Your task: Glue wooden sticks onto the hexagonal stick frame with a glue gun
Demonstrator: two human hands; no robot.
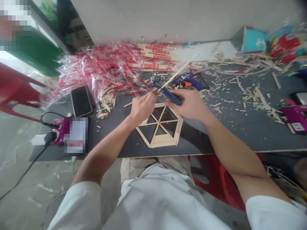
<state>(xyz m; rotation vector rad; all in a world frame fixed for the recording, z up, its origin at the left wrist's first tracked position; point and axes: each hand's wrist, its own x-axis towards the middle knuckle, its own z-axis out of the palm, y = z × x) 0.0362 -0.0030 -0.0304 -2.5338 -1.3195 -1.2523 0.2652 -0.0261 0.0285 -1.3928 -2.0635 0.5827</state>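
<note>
My left hand is closed around a thin wooden chopstick, which slants up and to the right. In my right hand is a blue-handled cutting tool; its jaws are at the chopstick near my left fingers, and whether they touch it I cannot tell. Below both hands, a six-sided frame of chopsticks lies flat on the dark table, with spokes meeting at its middle. Several sticks fill part of its near section. My hands cover some of its far left side.
Red-wrapped chopsticks are heaped at the back left. A blue glue gun lies behind my right hand. Cut stick pieces litter the right side. Two phones, one a black phone, and a purple power strip are at the left.
</note>
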